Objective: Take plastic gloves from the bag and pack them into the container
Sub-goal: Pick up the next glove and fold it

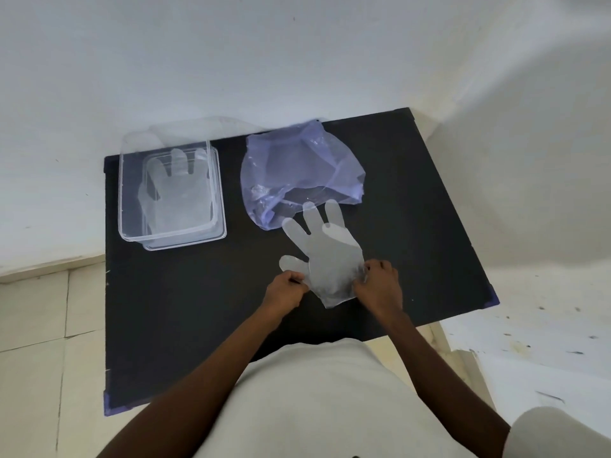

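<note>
Pinching one clear plastic glove point(325, 256) by its cuff end, I have my left hand point(286, 294) closed on the edge below the thumb and my right hand point(380, 285) closed on the opposite edge, so the glove lies spread flat on the black table point(185, 309) between them, fingers pointing away from me. I judge the task partly done: at least one glove already lies flat in the clear container point(172, 193), which sits well off to the far left of my grip; how many are stacked there I cannot tell. Its lid point(185, 130) seems to lean behind it, off. Just beyond the held glove's fingertips, touching them, is the purple bag point(297, 170), mouth toward me; whether more gloves remain inside is unclear. Left to do: move this glove across into the container, then check the bag.
</note>
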